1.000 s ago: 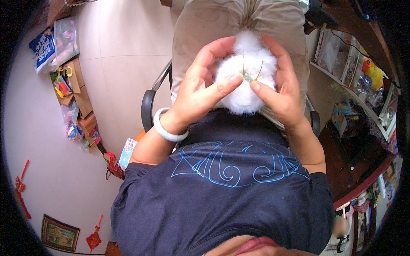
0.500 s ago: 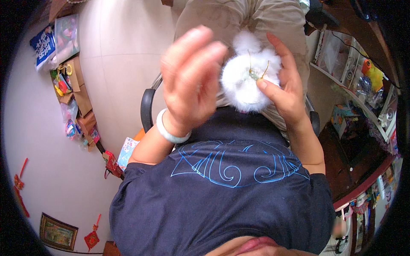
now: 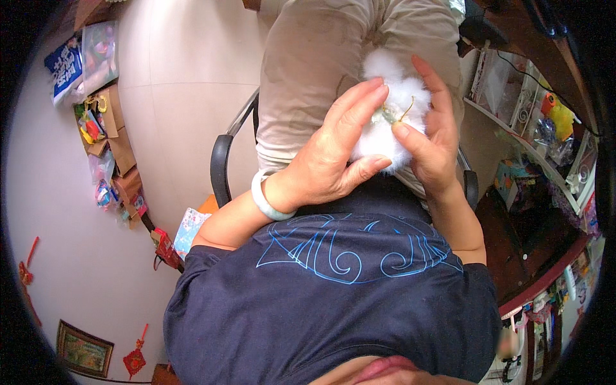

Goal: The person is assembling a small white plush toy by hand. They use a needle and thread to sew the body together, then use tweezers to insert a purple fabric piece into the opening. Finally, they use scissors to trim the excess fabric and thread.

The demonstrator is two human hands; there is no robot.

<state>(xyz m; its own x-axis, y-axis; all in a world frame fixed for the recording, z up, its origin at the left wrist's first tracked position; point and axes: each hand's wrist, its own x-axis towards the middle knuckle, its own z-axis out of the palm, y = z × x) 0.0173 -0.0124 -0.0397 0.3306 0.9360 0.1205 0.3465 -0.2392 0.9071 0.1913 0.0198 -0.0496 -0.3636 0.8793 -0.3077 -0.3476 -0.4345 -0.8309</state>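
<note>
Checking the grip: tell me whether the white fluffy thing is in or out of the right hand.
In: the right hand holds the white fluffy thing, thumb over its upper face, fingers along its right side.

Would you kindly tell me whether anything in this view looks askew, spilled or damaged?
Nothing looks clearly spilled or damaged. The brown-framed rectangular painting at lower left appears tilted, though the fisheye lens may cause that. A thin gold-coloured strand juts up from the white fluffy ball in the right hand.
</note>
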